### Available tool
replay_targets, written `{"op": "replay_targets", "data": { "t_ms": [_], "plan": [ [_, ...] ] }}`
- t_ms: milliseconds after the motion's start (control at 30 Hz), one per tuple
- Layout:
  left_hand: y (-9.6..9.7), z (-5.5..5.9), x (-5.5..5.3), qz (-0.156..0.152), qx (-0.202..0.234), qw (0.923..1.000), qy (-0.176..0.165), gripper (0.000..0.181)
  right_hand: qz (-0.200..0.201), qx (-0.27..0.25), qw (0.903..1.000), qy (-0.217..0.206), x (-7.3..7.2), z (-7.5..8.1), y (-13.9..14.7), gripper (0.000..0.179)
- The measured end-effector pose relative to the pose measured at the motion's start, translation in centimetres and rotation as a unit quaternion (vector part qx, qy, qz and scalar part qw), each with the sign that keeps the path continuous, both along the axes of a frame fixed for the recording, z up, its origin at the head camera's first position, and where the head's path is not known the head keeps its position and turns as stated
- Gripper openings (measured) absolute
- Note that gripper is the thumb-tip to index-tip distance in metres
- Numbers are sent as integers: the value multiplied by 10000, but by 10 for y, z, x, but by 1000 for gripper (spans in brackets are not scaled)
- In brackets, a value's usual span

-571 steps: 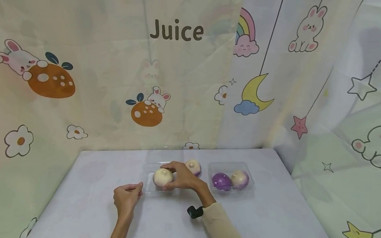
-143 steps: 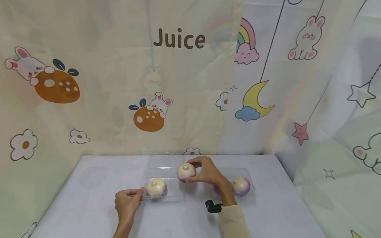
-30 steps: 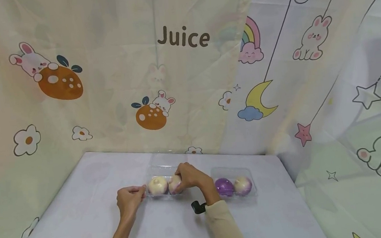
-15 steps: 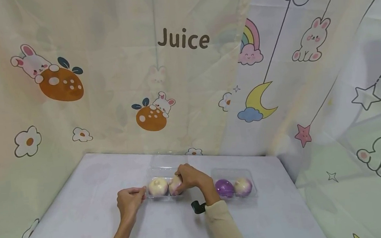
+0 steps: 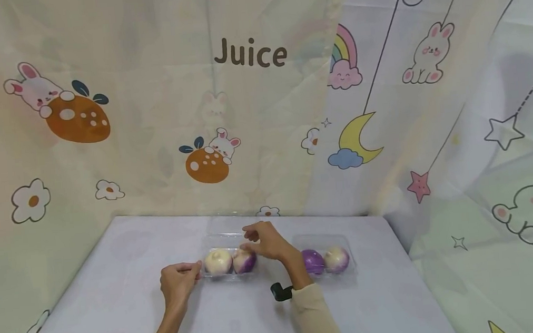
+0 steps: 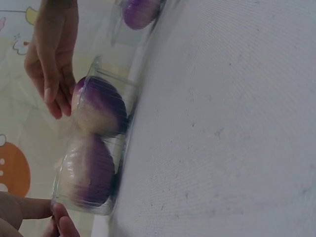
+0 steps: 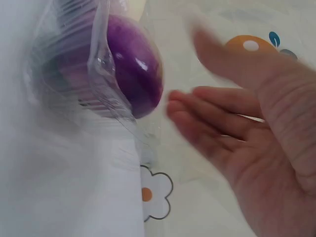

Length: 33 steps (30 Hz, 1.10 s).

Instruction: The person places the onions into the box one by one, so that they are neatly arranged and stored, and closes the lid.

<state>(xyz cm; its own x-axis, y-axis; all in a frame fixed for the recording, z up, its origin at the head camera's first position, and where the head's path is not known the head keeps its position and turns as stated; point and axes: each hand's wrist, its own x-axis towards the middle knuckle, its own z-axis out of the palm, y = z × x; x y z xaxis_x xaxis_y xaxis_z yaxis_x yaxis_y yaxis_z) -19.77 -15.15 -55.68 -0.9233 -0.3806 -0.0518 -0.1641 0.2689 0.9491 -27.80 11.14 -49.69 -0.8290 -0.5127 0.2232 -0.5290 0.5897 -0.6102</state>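
Note:
A clear plastic clamshell box lies with its lid folded back. Side by side in it sit two round purple-and-white turnips, the left turnip pale side up and the right turnip showing more purple. At the box's left end my left hand pinches the rim between thumb and finger. My right hand is just above and behind the right turnip, fingers spread and holding nothing. In the right wrist view a gap shows between its fingers and the purple turnip.
To the right stands a second clear box holding a purple turnip and a paler turnip. Both boxes rest on a white-covered table. A printed curtain hangs behind the table's back edge.
Earlier my right hand carried the second turnip into the left box's right side. Since half a second ago it has let go and lifted slightly. My left hand still pinches the rim.

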Motion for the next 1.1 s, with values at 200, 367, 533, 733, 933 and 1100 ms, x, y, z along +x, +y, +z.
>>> {"op": "replay_targets", "data": {
  "t_ms": [200,367,533,733,933,1100],
  "plan": [
    [0,-1,0,-30,-3,10000,-13,28,-1039,-764,9907,425,-1,-6,-1,28],
    [0,-1,0,23,-15,10000,-25,27,-1505,-1096,9798,733,-11,-21,0,19],
    [1,-1,0,51,-12,10000,-49,27,-1974,-1626,9621,951,-33,-60,4,24],
    [0,-1,0,-12,21,10000,-31,26,-2502,-1778,9516,-166,-47,-85,5,31],
    [-2,-1,0,74,-31,9999,-127,25,-2390,-2423,9313,-1300,-22,-53,-5,41],
    [-3,0,-1,-17,44,9999,-122,25,-2623,-2664,9141,-1569,-17,-44,-9,48]
  ]
}}
